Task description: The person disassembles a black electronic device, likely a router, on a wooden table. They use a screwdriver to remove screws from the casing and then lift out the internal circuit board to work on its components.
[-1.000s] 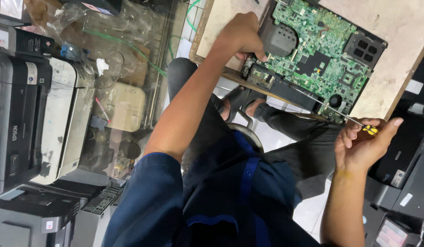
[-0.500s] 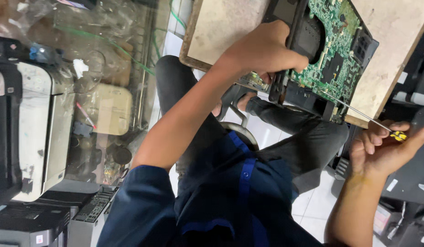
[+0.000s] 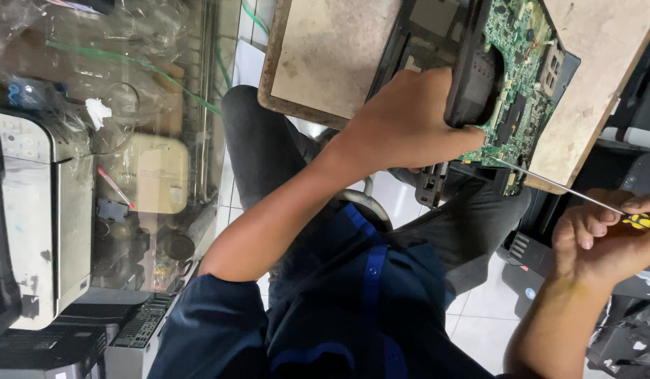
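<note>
A green circuit board (image 3: 525, 63) lies in a black laptop shell (image 3: 416, 42) on a worn wooden tabletop (image 3: 332, 56) above my knees. My left hand (image 3: 409, 123) is closed on a black rounded part (image 3: 476, 84) at the board's near edge. My right hand (image 3: 606, 238), low at the right, grips a screwdriver by its yellow-and-black handle (image 3: 639, 221). The long thin shaft (image 3: 556, 184) slants up and left, and its tip sits at the board's lower edge. Under the tabletop are my dark trousers and blue shirt.
A white and grey printer (image 3: 37, 210) and more machines stand at the left, beside plastic-wrapped clutter with a cream box (image 3: 156, 175). Black devices (image 3: 634, 126) crowd the right edge. White floor tiles (image 3: 479, 309) show between my legs.
My left hand has slid from the laptop's near corner onto the black part on the board. My right hand has drawn back to the right, and the screwdriver tip stays at the board's edge.
</note>
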